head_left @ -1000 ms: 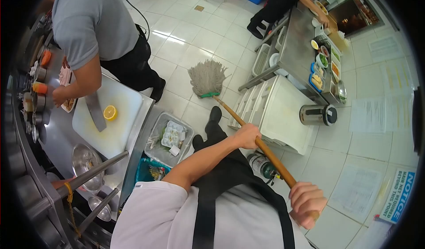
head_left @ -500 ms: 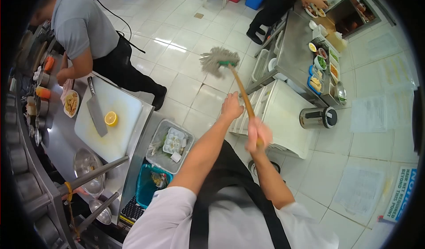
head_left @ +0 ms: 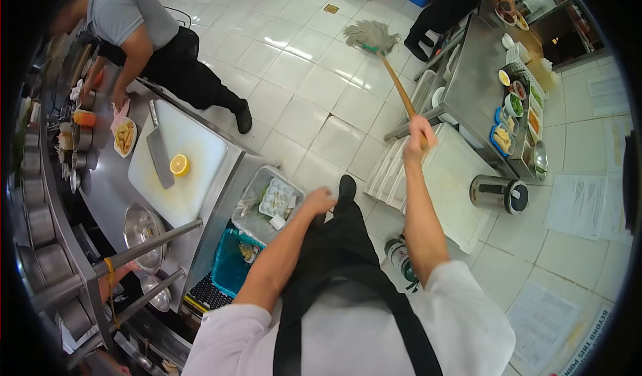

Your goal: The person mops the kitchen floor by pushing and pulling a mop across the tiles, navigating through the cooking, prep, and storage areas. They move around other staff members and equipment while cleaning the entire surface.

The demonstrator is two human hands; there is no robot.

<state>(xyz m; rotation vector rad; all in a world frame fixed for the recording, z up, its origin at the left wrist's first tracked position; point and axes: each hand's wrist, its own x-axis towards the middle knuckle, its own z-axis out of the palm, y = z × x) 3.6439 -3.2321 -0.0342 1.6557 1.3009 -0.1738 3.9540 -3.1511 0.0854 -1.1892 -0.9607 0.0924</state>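
Note:
A mop with a grey string head (head_left: pixel 372 36) and a green clamp rests on the tiled floor. Its wooden handle (head_left: pixel 399 87) slants down to my right hand (head_left: pixel 420 135), which is wrapped round the upper end. My left hand (head_left: pixel 319 201) is off the handle, beside the grey lined bin (head_left: pixel 257 225); its fingers look curled in, slightly blurred, and I make out nothing in them.
At left, a co-worker (head_left: pixel 157 35) bends over the steel counter, near a white cutting board (head_left: pixel 208 169) with a knife (head_left: pixel 159 155) and half lemon (head_left: pixel 180 165). Another person (head_left: pixel 448 5) stands at the right counter. A white cabinet (head_left: pixel 455 175) and metal pot (head_left: pixel 491 194) stand right.
The mop head has moved away and to the right. My left hand has drawn back from near the handle towards the bin. The co-worker at left has leaned further over the counter.

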